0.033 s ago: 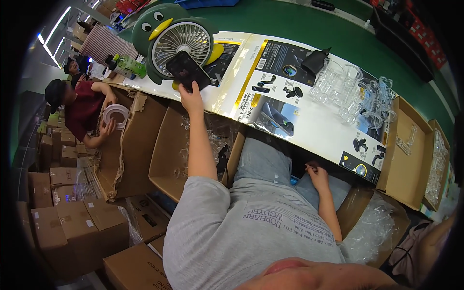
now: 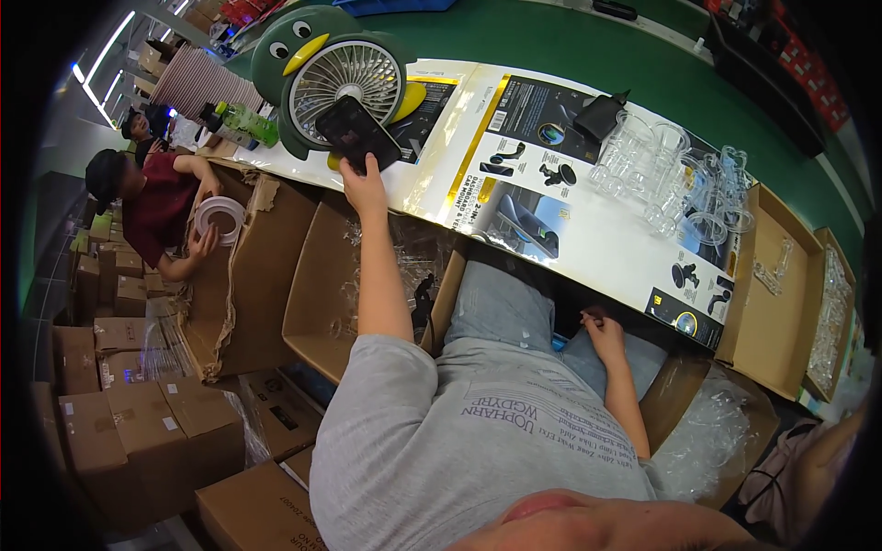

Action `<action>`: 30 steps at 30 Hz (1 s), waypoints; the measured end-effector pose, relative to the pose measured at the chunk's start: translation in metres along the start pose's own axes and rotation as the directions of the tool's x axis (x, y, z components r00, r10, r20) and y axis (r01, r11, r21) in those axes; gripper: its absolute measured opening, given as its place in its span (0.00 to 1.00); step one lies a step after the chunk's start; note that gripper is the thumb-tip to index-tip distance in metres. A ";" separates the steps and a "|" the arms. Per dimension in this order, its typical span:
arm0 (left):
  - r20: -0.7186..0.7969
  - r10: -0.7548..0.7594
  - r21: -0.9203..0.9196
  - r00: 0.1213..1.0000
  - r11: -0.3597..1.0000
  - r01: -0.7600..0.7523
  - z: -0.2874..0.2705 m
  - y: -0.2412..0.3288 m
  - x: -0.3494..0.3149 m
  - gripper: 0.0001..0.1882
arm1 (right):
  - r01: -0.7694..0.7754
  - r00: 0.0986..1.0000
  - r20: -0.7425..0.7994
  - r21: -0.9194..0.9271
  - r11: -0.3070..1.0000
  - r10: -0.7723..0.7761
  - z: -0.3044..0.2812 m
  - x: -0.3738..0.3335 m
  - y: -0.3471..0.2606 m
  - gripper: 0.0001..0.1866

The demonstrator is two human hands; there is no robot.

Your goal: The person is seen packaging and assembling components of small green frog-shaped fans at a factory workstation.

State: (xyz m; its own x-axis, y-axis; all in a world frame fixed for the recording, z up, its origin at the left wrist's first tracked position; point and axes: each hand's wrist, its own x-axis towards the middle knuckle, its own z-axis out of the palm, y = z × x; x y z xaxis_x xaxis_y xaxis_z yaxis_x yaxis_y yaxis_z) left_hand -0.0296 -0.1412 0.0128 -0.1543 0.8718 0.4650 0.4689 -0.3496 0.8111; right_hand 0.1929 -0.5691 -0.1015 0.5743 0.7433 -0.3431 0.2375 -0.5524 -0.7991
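A black smartphone (image 2: 356, 133) leans tilted against the front of a green penguin-shaped fan (image 2: 335, 78) with a round white grille. My left hand (image 2: 366, 188) reaches up to the phone and grips its lower edge, thumb and fingers at the near end. Over my lap, just below the table's near edge, my right hand (image 2: 604, 332) is closed with its fingers pinched together. Whatever may be between those fingers is too small to make out. The printed cardboard sheet (image 2: 441, 174) lies under the fan and spreads along the table.
Clear plastic parts (image 2: 675, 174) and a black pouch-like item (image 2: 599, 115) lie on the sheet. Cardboard trays (image 2: 767, 285) stand at right. Open cartons (image 2: 317, 275) flank my legs. At left, a person in a dark red shirt (image 2: 163, 207) holds a white ring.
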 end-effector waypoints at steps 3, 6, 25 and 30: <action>0.021 -0.036 -0.016 0.999 0.999 0.036 -0.001 0.003 -0.002 0.24 | -0.009 1.000 -0.001 0.000 1.000 0.009 -0.001 -0.001 -0.003 0.12; -0.001 -0.006 -0.006 1.000 1.000 0.006 0.000 -0.002 -0.001 0.24 | 0.000 1.000 0.000 -0.021 1.000 0.000 0.001 0.000 0.002 0.12; 0.042 -0.012 -0.088 0.999 0.996 0.015 0.004 -0.013 0.004 0.27 | 0.002 1.000 -0.014 0.015 1.000 -0.002 0.001 0.001 0.002 0.12; 0.035 0.005 -0.055 0.999 0.998 -0.003 0.004 -0.013 0.005 0.28 | -0.004 1.000 -0.003 -0.010 1.000 0.004 0.001 0.000 0.002 0.12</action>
State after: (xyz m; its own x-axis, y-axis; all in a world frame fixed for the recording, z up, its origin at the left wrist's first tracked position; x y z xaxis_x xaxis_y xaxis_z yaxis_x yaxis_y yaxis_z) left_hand -0.0332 -0.1310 0.0031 -0.1213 0.8814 0.4566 0.4211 -0.3708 0.8277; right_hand 0.1929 -0.5694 -0.1032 0.5777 0.7400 -0.3445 0.2430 -0.5588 -0.7929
